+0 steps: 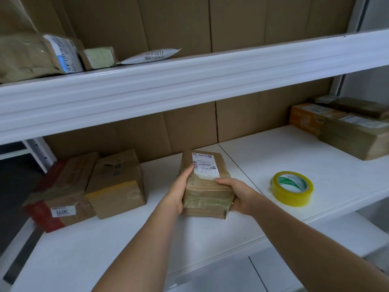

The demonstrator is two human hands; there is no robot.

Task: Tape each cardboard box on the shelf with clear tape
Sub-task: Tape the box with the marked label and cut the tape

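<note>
A small cardboard box (207, 190) with a white shipping label on top sits on the white shelf (273, 157), wrapped in bands of clear tape. My left hand (179, 190) grips its left side, thumb on the top edge. My right hand (235, 194) grips its right side, thumb lying across the top near the label. A roll of clear tape (292, 188) with a yellowish tint and green-white core lies flat on the shelf to the right, apart from both hands.
Two cardboard boxes (115, 182) stand at the left, the outer one (61, 197) with red tape and a "3011" sticker. More boxes (353, 135) are stacked at the right. The upper shelf (189, 81) holds parcels (37, 55) and a white mailer (149, 56).
</note>
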